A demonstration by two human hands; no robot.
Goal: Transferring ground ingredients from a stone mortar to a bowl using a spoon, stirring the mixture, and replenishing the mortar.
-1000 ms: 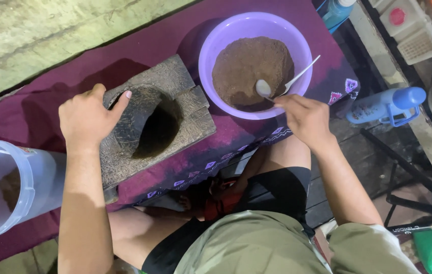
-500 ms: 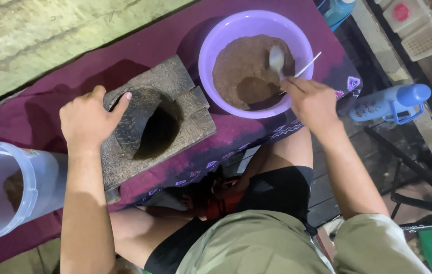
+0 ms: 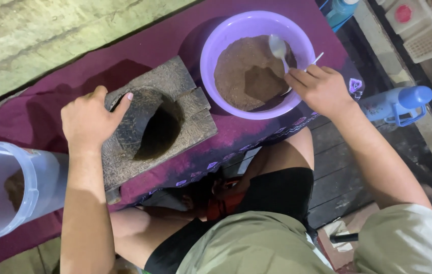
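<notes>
Now the right hand (image 3: 322, 89) pinches a spoon (image 3: 278, 48) over brown powder (image 3: 246, 76) in the purple bowl (image 3: 211, 50); a tilt could spill powder toward the wooden mortar (image 3: 175, 127) at eight o'clock, gripped by the left hand (image 3: 88, 119).

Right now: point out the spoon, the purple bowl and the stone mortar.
spoon (image 3: 277, 47), head view, on its metal bowl end.
purple bowl (image 3: 211, 50), head view, on its left rim.
stone mortar (image 3: 195, 127), head view, on its flat top, right of the hole.
</notes>
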